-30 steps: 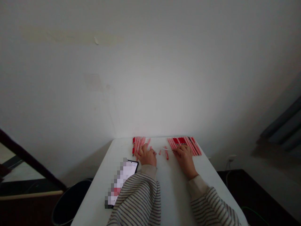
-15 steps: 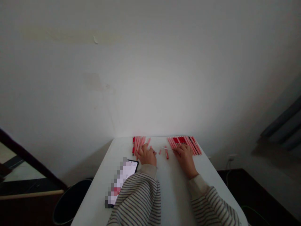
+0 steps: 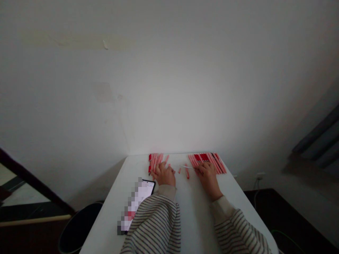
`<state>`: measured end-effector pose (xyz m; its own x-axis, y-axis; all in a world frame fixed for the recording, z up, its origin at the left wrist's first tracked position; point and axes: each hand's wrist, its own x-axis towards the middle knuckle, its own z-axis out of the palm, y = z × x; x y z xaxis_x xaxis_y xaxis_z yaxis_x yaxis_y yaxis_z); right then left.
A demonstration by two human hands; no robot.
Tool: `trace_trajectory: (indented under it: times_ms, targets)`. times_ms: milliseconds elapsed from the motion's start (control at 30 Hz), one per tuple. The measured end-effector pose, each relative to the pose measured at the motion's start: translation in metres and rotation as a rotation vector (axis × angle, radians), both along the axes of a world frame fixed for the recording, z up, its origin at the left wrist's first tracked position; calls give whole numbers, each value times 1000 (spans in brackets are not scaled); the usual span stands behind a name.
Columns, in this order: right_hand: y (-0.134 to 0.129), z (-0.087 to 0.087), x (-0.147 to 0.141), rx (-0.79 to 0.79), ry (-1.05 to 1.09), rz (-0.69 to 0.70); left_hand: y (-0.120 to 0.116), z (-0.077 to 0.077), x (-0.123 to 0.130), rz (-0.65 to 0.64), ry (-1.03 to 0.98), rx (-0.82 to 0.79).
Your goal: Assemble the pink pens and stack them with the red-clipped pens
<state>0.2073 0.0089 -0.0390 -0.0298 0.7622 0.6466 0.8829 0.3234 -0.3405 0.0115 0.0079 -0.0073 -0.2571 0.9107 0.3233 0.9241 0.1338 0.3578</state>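
Observation:
My right hand (image 3: 208, 176) is closed in a pinch on a thin white pen refill (image 3: 188, 167), which points left over the table. Under and beyond that hand lies a row of pink pens (image 3: 220, 164), some with red parts. My left hand (image 3: 164, 174) rests palm down with its fingers spread at the near end of a pile of pink pen barrels (image 3: 156, 158); its fingertips partly cover them. Between the hands lie a short pink piece (image 3: 179, 170) and a pink pen part with a red end (image 3: 187, 173).
A phone (image 3: 140, 201) with a lit, partly blurred screen lies on the white table (image 3: 196, 218) beside my left sleeve. The wall (image 3: 169, 106) meets the table's far edge. A dark bin (image 3: 76, 225) stands on the floor at the left.
The whole view has shifted very slightly. Both hands keep almost the same places, and the refill stays in my right hand.

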Motion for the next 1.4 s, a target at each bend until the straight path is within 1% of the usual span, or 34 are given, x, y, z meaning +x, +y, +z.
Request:
trace_trajectory:
  times_ms: [233, 433, 600, 800, 967, 1133, 1267, 1400]
  targets:
    - [1, -2, 0, 0, 7, 2, 1, -1, 0, 11, -2, 1]
    - [-1, 2, -2, -3, 16, 6, 1, -3, -1, 27, 1, 21]
    - [-2, 3, -3, 8, 23, 6, 1, -1, -1, 44, -14, 19]
    - [-2, 2, -2, 12, 13, 7, 0, 3, -1, -33, -39, 22]
    - [-2, 0, -1, 28, -6, -4, -1, 3, 2, -100, -75, 63]
    - [-2, 0, -3, 36, -8, 0, -4, 3, 7, -174, -116, 64]
    - [-2, 1, -4, 28, -9, 21, -5, 2, 8, -189, -139, 74]
    - [2, -2, -2, 57, 12, 33, -5, 3, 7, -162, -175, 70]
